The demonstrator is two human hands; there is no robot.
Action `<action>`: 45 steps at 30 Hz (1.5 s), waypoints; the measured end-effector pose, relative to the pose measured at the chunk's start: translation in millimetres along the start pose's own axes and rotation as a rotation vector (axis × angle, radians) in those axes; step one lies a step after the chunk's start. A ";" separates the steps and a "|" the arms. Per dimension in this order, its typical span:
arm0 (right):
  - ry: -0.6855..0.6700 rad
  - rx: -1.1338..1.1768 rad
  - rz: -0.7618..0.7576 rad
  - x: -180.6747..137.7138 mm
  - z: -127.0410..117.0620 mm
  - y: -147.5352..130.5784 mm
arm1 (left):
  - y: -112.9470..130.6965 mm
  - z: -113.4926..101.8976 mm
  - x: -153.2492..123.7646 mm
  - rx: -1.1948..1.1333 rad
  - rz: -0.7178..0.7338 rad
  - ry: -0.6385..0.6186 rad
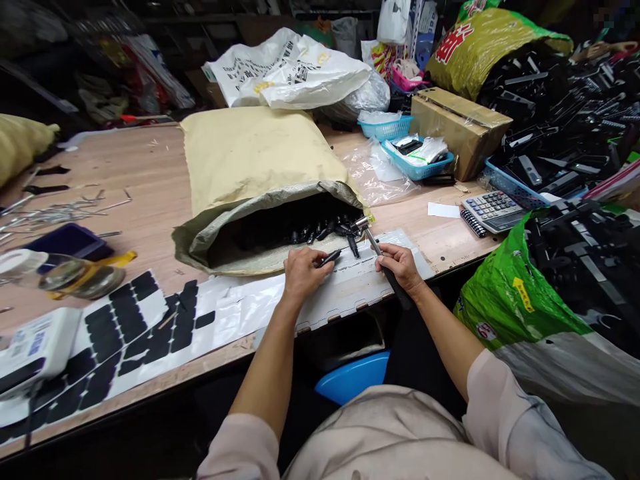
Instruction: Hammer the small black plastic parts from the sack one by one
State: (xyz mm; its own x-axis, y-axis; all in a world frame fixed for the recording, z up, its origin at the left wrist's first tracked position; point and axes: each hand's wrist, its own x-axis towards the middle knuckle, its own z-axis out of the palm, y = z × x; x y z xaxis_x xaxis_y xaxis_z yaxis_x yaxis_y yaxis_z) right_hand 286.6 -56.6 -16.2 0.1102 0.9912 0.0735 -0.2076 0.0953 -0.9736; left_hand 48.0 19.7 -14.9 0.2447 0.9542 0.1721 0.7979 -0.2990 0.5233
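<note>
Hammer [373, 241] before the sack [250, 147] seems head-heavy; your right hand [400, 265] sensibly grips its handle [398, 288], left hand [304, 272] a part [331, 257].

An open sack [260, 147] lay on the table [155, 160] with parts [327, 230] in its mouth; before it, the left hand [304, 272] and right hand [403, 268] were over a board [345, 293]. Leftward were rods [60, 215], then nearer a jar [95, 277] and a sheet of pads [183, 327]. To the right, a carton [445, 137] stood behind a calculator [495, 208], with a filled bag [525, 293] farther right.
</note>
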 end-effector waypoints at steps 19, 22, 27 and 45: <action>-0.406 -0.800 -0.302 -13.9 28.7 -3.5 | -24.4 -11.9 -27.6 -0.217 0.096 -0.099; -0.404 -0.816 -0.273 -13.0 28.3 -4.9 | -23.8 -11.2 -28.1 -0.223 0.081 -0.089; -0.362 -0.636 -0.248 -12.6 20.9 -10.3 | -23.8 -9.5 -28.3 -0.219 0.064 -0.086; -0.035 -0.005 0.068 -5.6 -2.9 -5.2 | -20.7 -14.2 -31.5 -0.263 0.076 -0.016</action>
State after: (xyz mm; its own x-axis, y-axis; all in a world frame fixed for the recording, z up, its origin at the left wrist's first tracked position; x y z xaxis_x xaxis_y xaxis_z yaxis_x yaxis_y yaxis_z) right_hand 289.9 -62.9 -12.1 0.0619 0.9980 0.0150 -0.2085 0.0276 -0.9776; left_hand 15.9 -4.3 -19.3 0.3091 0.9282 0.2074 0.6066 -0.3603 0.7087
